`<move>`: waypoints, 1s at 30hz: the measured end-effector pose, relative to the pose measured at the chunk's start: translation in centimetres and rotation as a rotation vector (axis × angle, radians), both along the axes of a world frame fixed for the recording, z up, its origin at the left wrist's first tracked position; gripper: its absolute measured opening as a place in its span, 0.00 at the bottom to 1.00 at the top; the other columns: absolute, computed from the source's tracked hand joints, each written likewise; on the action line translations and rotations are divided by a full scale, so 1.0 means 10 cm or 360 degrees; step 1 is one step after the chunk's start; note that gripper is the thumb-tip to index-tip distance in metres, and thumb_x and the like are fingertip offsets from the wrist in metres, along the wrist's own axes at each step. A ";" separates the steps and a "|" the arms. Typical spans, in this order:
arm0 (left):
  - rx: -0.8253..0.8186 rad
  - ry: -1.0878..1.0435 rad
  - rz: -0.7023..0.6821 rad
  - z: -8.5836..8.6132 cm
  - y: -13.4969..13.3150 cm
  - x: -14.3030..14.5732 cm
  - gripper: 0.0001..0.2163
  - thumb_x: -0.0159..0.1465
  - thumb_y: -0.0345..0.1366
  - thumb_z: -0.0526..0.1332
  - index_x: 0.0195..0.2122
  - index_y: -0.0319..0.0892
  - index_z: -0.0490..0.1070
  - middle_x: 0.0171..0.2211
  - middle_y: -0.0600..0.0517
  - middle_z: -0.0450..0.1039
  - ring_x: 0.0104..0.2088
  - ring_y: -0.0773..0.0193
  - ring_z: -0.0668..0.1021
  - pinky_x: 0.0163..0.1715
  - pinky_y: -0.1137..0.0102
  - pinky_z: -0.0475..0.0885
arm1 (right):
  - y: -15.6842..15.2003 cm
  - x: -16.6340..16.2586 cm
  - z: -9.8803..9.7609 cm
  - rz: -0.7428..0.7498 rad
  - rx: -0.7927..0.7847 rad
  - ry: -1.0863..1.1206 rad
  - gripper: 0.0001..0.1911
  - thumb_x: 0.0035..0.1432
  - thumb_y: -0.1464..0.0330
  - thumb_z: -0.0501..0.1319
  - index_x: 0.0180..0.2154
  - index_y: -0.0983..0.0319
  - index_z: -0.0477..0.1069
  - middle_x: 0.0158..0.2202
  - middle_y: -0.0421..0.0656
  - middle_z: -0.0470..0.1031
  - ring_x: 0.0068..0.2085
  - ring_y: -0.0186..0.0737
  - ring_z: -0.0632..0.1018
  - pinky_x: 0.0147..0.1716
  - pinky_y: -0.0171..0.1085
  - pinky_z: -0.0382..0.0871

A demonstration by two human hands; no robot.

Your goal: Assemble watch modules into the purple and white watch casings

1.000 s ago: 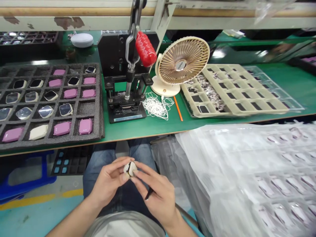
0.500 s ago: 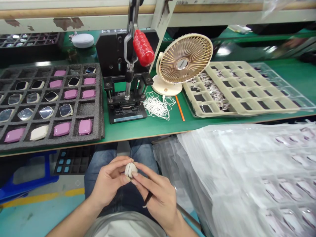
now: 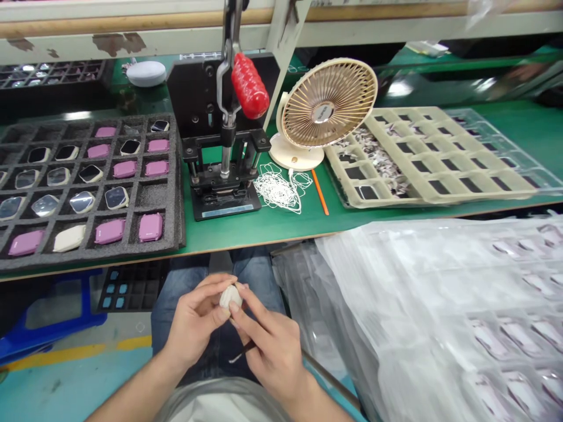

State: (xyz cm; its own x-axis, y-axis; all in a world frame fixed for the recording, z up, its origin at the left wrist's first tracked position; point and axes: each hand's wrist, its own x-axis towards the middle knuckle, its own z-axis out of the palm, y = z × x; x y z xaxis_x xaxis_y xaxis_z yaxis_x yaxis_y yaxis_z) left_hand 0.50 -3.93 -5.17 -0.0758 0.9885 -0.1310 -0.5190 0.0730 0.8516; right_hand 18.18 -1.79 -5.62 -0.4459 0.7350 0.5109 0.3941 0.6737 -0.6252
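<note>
Over my lap, my left hand [image 3: 193,322] and my right hand [image 3: 268,346] pinch a small cream watch case [image 3: 230,296] between their fingertips. A thin dark tool [image 3: 243,350] also sticks out from under the fingers of my right hand. Both hands are below the front edge of the green bench [image 3: 272,225]. A black foam tray [image 3: 173,193] with pink, cream and glass-faced watch cases lies on the bench to the left.
A black hand press [image 3: 220,146] with a red handle [image 3: 249,85] stands at the bench's middle. Beside it are white loops [image 3: 277,190], an orange pencil [image 3: 319,191], a beige fan [image 3: 328,105] and a cream compartment tray [image 3: 422,196]. Clear plastic-bagged trays [image 3: 440,310] fill the right.
My hands have turned the cream case between the fingertips, and its dark face no longer shows. The dark tool in my right hand has swung lower and more level.
</note>
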 end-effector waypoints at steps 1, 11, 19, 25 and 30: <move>-0.0013 -0.0009 0.0004 0.01 0.00 0.02 0.14 0.65 0.34 0.72 0.53 0.50 0.83 0.59 0.44 0.75 0.57 0.50 0.81 0.60 0.57 0.75 | 0.00 -0.02 -0.02 -0.0022 0.0017 -0.0004 0.26 0.67 0.82 0.59 0.62 0.57 0.73 0.67 0.54 0.71 0.47 0.43 0.86 0.37 0.38 0.79; -0.0321 -0.0173 0.0273 0.04 0.06 0.04 0.13 0.57 0.35 0.79 0.43 0.45 0.85 0.39 0.47 0.87 0.39 0.62 0.86 0.43 0.72 0.80 | 0.21 -0.08 0.12 0.0038 -0.0523 -0.0030 0.06 0.70 0.66 0.62 0.47 0.59 0.70 0.39 0.44 0.75 0.37 0.40 0.79 0.32 0.37 0.70; -0.0290 -0.0106 0.0270 0.00 0.10 0.05 0.11 0.56 0.40 0.79 0.39 0.46 0.86 0.36 0.47 0.87 0.36 0.61 0.86 0.41 0.71 0.82 | 0.27 -0.15 0.07 0.0243 -0.0470 0.0147 0.08 0.72 0.69 0.57 0.36 0.60 0.68 0.28 0.38 0.67 0.27 0.33 0.67 0.28 0.37 0.54; 0.0542 0.1458 0.0111 0.06 0.16 -0.15 0.23 0.68 0.29 0.68 0.63 0.52 0.74 0.62 0.41 0.75 0.57 0.54 0.82 0.55 0.59 0.80 | 0.46 -0.15 0.08 0.0254 -0.1674 0.0671 0.25 0.71 0.49 0.59 0.29 0.59 0.60 0.23 0.32 0.55 0.24 0.30 0.56 0.24 0.33 0.50; 0.1289 0.2209 0.0059 0.21 0.32 -0.38 0.27 0.69 0.19 0.61 0.68 0.43 0.68 0.55 0.40 0.80 0.57 0.54 0.81 0.55 0.59 0.80 | 0.68 -0.18 0.27 0.0358 -0.2008 0.0734 0.29 0.64 0.43 0.63 0.28 0.59 0.61 0.19 0.29 0.51 0.20 0.28 0.51 0.20 0.32 0.45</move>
